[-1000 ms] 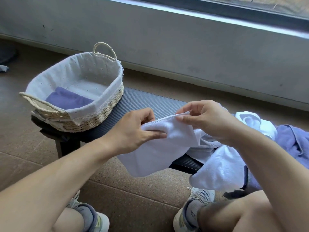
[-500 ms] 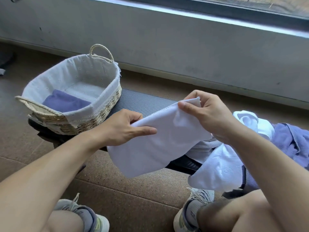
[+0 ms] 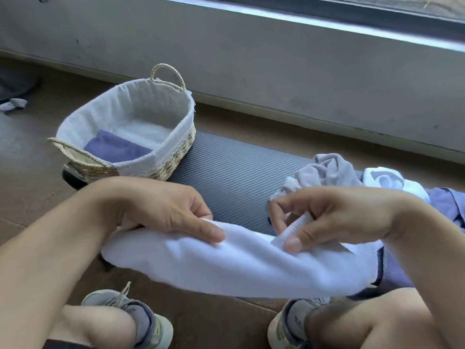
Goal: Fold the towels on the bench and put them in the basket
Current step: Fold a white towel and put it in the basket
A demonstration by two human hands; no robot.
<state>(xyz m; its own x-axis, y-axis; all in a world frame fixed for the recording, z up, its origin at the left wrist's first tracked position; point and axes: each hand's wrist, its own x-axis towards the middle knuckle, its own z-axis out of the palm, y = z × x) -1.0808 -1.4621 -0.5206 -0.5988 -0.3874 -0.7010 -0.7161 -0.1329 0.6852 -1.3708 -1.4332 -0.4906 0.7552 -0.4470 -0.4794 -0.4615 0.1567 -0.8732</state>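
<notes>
One ribbed grey bench (image 3: 234,170), brown floor (image 3: 32,197), grey wall (image 3: 251,59)

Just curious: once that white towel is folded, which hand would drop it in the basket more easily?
Probably the left hand. It grips the white towel at the end nearer the basket, which sits to the person's left. The right hand pinches the far end, beside the towel pile.
</notes>
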